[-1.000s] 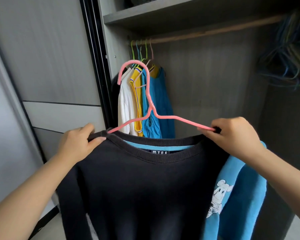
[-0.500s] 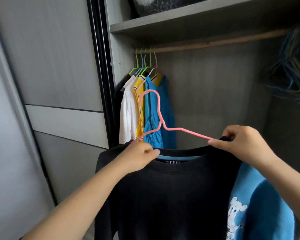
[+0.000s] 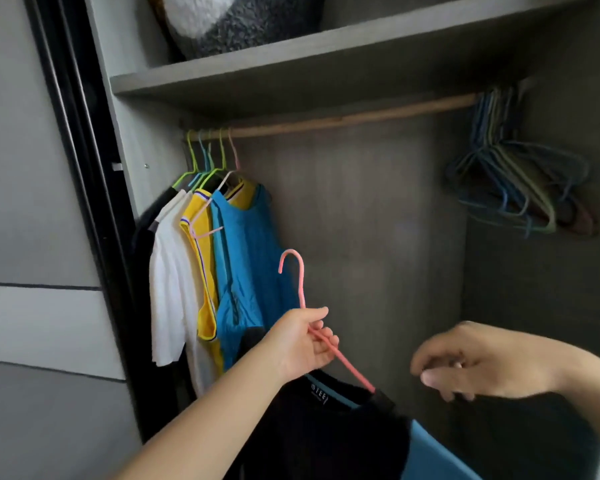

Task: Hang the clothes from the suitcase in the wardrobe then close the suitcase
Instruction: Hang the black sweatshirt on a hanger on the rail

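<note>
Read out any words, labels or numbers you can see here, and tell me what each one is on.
"MTEE": white letters on the neck label of the black sweatshirt, tilted and partly blurred, so the first letter is uncertain.
A smaller line beneath it is too blurred to read.
Nothing else shows readable text.

Single head view, close, tilted upward into the wardrobe [image 3: 361,209]; hands low in frame.

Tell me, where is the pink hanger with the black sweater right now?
In the head view, the pink hanger sits low in the middle, held by the left hand, just right of the hanging blue top and well below the wooden rail.
</note>
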The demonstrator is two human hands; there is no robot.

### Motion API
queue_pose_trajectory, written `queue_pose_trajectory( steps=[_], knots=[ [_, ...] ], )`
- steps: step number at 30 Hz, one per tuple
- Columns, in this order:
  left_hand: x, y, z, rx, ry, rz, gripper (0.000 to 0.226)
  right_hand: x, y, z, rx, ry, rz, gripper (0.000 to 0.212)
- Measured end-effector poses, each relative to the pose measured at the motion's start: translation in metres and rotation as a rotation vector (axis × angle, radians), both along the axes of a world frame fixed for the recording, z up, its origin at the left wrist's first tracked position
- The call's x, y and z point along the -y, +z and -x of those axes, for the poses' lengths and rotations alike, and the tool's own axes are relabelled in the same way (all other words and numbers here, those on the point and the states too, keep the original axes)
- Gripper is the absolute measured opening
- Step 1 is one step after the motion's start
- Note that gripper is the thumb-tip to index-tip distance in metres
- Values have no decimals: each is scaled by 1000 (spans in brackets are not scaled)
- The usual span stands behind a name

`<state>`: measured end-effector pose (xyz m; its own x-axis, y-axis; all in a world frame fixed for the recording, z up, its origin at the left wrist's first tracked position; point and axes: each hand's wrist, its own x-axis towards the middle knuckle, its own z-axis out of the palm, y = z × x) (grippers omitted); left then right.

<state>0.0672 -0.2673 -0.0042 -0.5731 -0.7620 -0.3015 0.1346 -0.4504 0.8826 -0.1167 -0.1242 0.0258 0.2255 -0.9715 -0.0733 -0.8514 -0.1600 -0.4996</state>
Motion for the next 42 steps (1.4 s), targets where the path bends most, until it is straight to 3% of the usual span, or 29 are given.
queue_pose_trajectory(
  steps=[6,11,17,27,30,32,34,39,42],
  knots=[
    [56,12,51,233,-130,106,35,76,21,35,-24,-129,221,16],
    [109,50,70,247,-46,217,37,157,44,67,368,-208,412,25],
    [164,93,66,310,175,419,38,236,58,85,535,-286,569,34],
    [222,168,65,532,427,785,38,306,117,93,115,-351,1011,21],
    [242,186,67,620,485,843,38,325,134,93,-136,-382,1306,32],
    [253,193,68,694,506,910,38,334,142,90,-394,-392,1381,33],
    [263,196,67,764,522,973,38,347,151,91,-555,-431,1367,30],
    [292,206,56,893,584,1019,32,375,175,92,-518,-490,1135,64],
    [313,217,54,955,621,1041,36,393,180,93,-608,-558,1116,68]
  ],
)
